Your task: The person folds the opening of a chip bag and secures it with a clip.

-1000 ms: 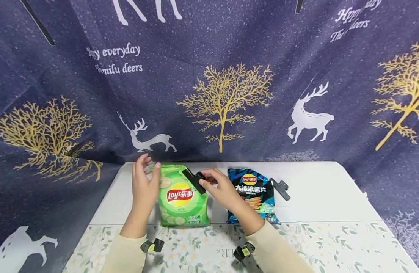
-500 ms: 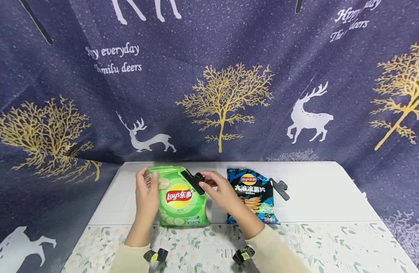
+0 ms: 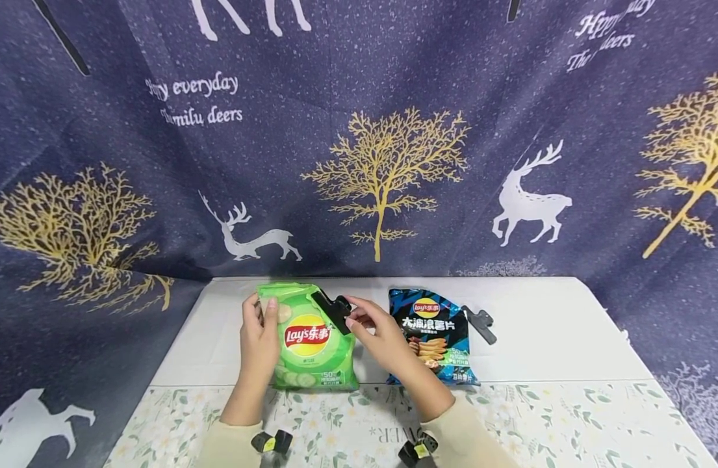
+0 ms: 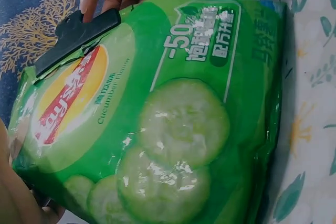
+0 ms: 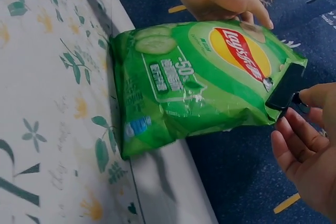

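Observation:
A green bag of Lay's potato chips, marked Cucumber Flavor in the left wrist view, stands at the middle left of the table. Its left side is held by my left hand, thumb in front and fingers partly hidden behind the bag. A black bag clip sits aslant across the folded upper right corner. My right hand pinches the clip's handle between thumb and fingers, as the right wrist view shows. Several creases run along the bag below the clip.
Right of the green bag stands a dark blue Lay's bag, partly behind my right forearm. A second black clip is on its upper right corner. A flower-patterned cloth covers the table's front; a dark curtain hangs behind.
My left hand has moved right and slightly down, closing from loosely spread fingers onto the bag's left side. The right hand stays at the clip with little movement.

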